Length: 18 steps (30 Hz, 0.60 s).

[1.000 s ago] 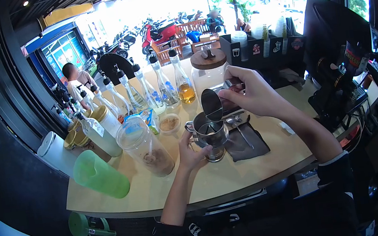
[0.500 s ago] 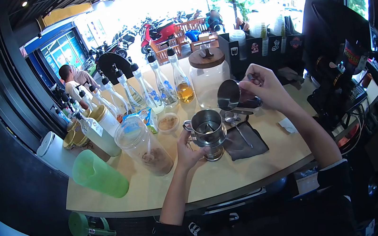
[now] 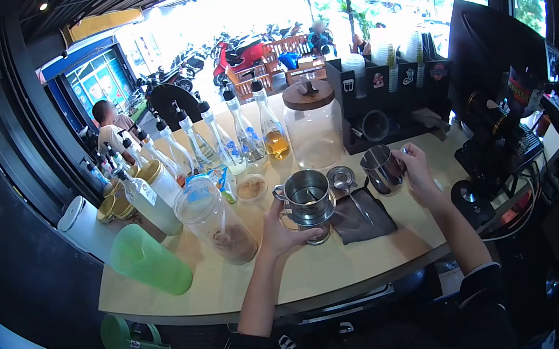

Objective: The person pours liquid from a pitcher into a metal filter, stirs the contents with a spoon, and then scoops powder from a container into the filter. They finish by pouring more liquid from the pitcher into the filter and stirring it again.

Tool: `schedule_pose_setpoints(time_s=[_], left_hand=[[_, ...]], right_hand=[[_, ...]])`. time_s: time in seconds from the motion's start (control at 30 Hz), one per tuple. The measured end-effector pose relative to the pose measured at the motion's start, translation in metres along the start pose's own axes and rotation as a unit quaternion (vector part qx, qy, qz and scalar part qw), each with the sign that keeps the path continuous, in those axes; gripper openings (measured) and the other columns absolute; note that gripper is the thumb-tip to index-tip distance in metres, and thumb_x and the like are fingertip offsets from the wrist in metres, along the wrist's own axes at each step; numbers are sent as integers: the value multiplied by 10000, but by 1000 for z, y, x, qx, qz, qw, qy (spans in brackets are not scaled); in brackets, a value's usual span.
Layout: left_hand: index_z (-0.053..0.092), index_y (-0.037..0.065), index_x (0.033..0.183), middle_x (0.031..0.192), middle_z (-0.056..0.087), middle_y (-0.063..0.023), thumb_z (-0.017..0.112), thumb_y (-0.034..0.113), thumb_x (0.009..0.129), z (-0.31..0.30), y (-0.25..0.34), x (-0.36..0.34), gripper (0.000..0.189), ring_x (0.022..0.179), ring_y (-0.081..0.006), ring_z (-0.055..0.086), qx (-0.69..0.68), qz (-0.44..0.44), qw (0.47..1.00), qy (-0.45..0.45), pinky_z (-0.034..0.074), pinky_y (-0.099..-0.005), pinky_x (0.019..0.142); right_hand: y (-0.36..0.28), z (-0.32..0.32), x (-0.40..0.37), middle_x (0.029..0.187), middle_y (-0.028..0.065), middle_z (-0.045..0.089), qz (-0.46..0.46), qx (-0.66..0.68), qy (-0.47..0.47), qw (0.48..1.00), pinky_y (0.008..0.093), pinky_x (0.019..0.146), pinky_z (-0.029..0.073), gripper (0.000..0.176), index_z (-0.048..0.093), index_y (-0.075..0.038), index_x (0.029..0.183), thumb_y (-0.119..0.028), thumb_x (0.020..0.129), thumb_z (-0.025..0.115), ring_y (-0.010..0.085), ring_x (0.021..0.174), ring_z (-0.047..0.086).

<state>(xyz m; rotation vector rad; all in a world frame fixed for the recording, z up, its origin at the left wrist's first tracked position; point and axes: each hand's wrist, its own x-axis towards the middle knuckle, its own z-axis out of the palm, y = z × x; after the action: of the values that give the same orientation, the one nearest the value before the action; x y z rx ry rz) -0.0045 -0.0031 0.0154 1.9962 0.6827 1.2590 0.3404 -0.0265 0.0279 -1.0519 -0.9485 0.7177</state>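
A metal coffee drip filter [image 3: 309, 202] with a side handle sits upright on a small cup, most of which is hidden. My left hand [image 3: 283, 232] is wrapped around its lower left side. To the right, my right hand [image 3: 417, 165] grips the handle of a metal pitcher [image 3: 382, 171]. The pitcher is upright at the table; whether its base touches the top cannot be told. Between the two lies a dark folded cloth [image 3: 364, 216] with a spoon [image 3: 361, 206] across it, beside a small round metal lid [image 3: 341, 177].
Left of my left hand stand a clear jar [image 3: 216, 229] of brown powder and a green pitcher [image 3: 150, 262]. Behind are a small tub [image 3: 252, 189], several pump bottles [image 3: 246, 133] and a wooden-lidded jar [image 3: 315, 131]. A black cup organiser [image 3: 394, 82] stands at the back right.
The pitcher was tilted above and right of the drip filter; my right hand has brought it down to the right and upright. My left hand stays on the filter.
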Motion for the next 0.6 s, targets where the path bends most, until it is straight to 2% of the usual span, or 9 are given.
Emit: schedule_pose_setpoints(time_s=[0.4, 0.53, 0.6], left_hand=[[506, 19, 1262, 1110, 648, -111, 918, 347, 489, 1, -3, -2, 935, 1034, -221, 623, 12, -9, 1000, 11, 461, -378, 938], [508, 16, 1256, 1110, 647, -115, 918, 351, 487, 2, -5, -3, 934, 1030, -218, 621, 6, -3, 1000, 14, 461, -373, 934], [512, 19, 1248, 1114, 642, -106, 919, 324, 486, 2, -4, -2, 916, 1043, -211, 611, 4, -8, 1000, 13, 454, -365, 944]], right_hand=[[56, -14, 3, 648, -32, 493, 47, 143, 48, 987, 228, 557, 357, 206, 453, -121, 746, -108, 912, 574, 59, 565, 456], [65, -14, -3, 664, -24, 502, 31, 125, 58, 990, 232, 585, 382, 212, 448, -118, 753, -128, 929, 564, 67, 592, 487], [77, -21, -1, 711, 6, 564, -3, 62, 44, 997, 254, 626, 435, 176, 461, -95, 806, -163, 947, 542, 100, 651, 544]])
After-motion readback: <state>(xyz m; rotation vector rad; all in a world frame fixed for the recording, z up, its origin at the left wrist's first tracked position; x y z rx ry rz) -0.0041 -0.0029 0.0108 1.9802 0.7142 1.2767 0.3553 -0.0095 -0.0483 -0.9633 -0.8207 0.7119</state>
